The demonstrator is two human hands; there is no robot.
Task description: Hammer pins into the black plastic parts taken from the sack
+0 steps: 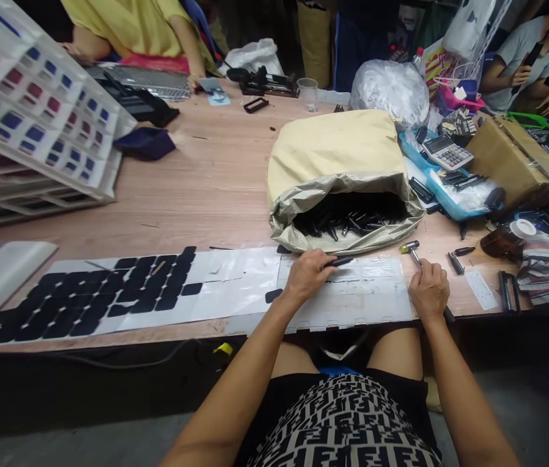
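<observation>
Our left hand (309, 275) pinches a slim black piece (340, 261) over the translucent plastic mat (371, 303), seemingly to steady it; our right hand's (430, 292) fingers wrap a small metal hammer (409, 247), likely for control. The pale-yellow sack (335, 143) opens towards us, within easy reach.

A wood-grain table (206, 175) is set over a grey floor (142, 428), its top lit more brightly than the space beneath. A white rack (43, 117) is seen at left; the background is sunk in shadow.
</observation>
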